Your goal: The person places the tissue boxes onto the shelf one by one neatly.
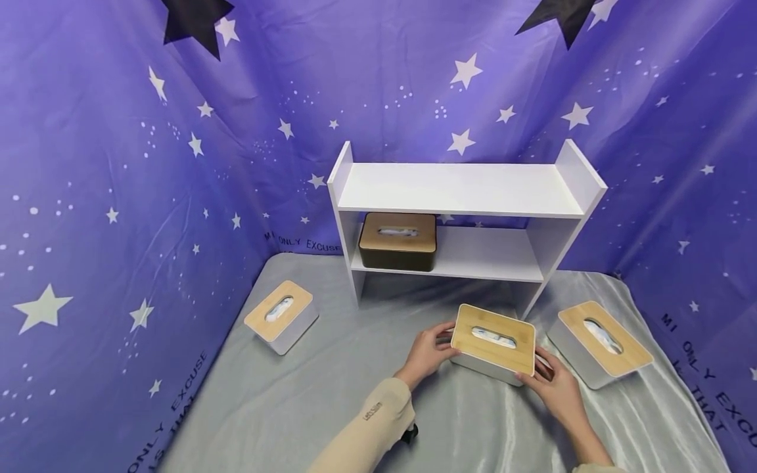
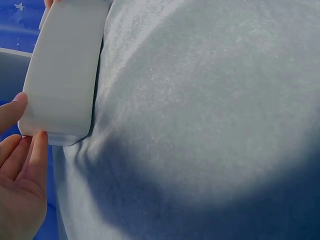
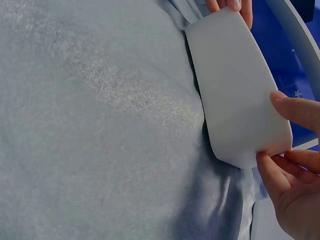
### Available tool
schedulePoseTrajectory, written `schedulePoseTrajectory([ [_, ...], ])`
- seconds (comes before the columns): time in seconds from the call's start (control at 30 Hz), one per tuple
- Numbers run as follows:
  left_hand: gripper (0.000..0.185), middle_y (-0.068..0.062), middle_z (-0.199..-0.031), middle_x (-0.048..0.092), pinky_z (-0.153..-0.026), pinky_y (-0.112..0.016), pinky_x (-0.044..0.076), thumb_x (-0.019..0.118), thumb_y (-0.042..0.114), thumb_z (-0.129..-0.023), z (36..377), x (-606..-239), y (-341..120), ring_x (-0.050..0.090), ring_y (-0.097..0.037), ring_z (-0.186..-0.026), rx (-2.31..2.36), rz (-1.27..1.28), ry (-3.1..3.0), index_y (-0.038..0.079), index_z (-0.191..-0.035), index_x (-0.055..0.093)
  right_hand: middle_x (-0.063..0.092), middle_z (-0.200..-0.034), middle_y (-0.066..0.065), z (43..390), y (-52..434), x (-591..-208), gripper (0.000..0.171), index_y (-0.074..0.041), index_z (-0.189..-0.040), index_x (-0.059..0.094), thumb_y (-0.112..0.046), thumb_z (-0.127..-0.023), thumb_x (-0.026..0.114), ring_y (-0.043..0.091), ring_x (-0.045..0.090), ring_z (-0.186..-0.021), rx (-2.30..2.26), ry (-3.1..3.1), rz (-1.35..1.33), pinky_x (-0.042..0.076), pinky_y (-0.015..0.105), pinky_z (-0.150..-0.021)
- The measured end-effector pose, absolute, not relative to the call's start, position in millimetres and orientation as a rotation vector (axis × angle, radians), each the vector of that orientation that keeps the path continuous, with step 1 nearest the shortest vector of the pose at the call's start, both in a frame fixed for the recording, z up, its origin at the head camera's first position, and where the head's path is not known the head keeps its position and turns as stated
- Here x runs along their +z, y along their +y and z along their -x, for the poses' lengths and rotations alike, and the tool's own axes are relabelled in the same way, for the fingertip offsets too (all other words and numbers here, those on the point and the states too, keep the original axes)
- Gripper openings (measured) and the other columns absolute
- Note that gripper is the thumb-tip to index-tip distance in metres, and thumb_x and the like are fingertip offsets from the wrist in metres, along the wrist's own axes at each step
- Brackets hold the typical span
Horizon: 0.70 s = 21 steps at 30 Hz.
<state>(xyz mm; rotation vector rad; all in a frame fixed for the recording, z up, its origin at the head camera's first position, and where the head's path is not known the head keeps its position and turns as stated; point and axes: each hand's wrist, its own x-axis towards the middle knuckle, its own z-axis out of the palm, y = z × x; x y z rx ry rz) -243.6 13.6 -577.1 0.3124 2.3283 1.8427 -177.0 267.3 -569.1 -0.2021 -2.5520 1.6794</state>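
Between both hands is a tissue box [image 1: 499,355] with a light wooden lid, a white body and a slot showing pale tissue. My left hand [image 1: 428,351] grips its left end, thumb on the front wall and fingers on the end, as the left wrist view shows of the white wall [image 2: 65,75]. At the opposite end my right hand [image 1: 556,387] holds it the same way, thumb and fingers about the corner. In the right wrist view the lower edge of the box [image 3: 240,95] is close to the grey cloth; whether it touches I cannot tell.
Behind stands a white two-tier shelf [image 1: 455,187], with a dark tissue box [image 1: 396,259] on its lower board at left. One white tissue box [image 1: 296,326] sits far left on the grey cloth [image 1: 284,407], another [image 1: 627,355] just right of my right hand. Purple starry curtains [image 1: 402,79] surround everything.
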Motion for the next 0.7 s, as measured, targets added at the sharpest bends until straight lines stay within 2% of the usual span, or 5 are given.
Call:
schedulePoseTrajectory([
  [0.33, 0.059, -0.021, -0.129, 0.065, -0.084, -0.017, 0.058, 0.077, -0.003, -0.082, 238, -570, 1, 0.069, -0.029, -0.113, 1.895, -0.331, 2.343, 0.002, -0.137, 0.058, 0.043, -0.144, 0.036, 178, 260, -560, 0.077, 0.009, -0.146, 0.041, -0.003, -0.081, 0.08, -0.032, 0.043, -0.097, 1.696, -2.502, 0.139, 0.048, 0.0, -0.081],
  [0.4, 0.058, -0.021, -0.127, 0.065, -0.083, -0.017, 0.058, 0.078, -0.003, -0.082, 236, -568, -2, 0.07, -0.03, -0.11, 1.902, -0.345, 2.358, 0.002, -0.136, 0.059, 0.05, -0.143, 0.025, 178, 258, -557, 0.075, 0.01, -0.145, 0.043, -0.002, -0.081, 0.08, -0.032, 0.044, -0.098, 1.678, -2.485, 0.113, 0.048, 0.0, -0.082],
  [0.5, 0.057, -0.022, -0.125, 0.067, -0.08, -0.017, 0.059, 0.078, -0.001, -0.082, 235, -562, -5, 0.073, -0.028, -0.104, 1.902, -0.376, 2.385, 0.004, -0.135, 0.06, 0.055, -0.132, -0.009, 178, 256, -554, 0.072, 0.013, -0.142, 0.045, 0.003, -0.079, 0.08, -0.029, 0.048, -0.1, 1.688, -2.419, 0.056, 0.048, 0.001, -0.083],
  [0.57, 0.057, -0.021, -0.125, 0.067, -0.08, -0.017, 0.059, 0.079, 0.0, -0.082, 235, -558, -6, 0.074, -0.028, -0.101, 1.9, -0.401, 2.404, 0.005, -0.135, 0.061, 0.049, -0.122, -0.029, 177, 255, -549, 0.071, 0.015, -0.14, 0.045, 0.006, -0.079, 0.079, -0.028, 0.05, -0.101, 1.707, -2.37, 0.018, 0.049, 0.001, -0.083],
  [0.7, 0.056, -0.019, -0.125, 0.068, -0.082, -0.017, 0.058, 0.08, 0.002, -0.081, 235, -547, -7, 0.072, -0.028, -0.106, 1.896, -0.463, 2.463, 0.006, -0.134, 0.062, 0.048, -0.117, -0.04, 177, 255, -538, 0.071, 0.018, -0.139, 0.043, 0.01, -0.078, 0.077, -0.025, 0.054, -0.101, 1.743, -2.309, -0.046, 0.05, 0.002, -0.082],
])
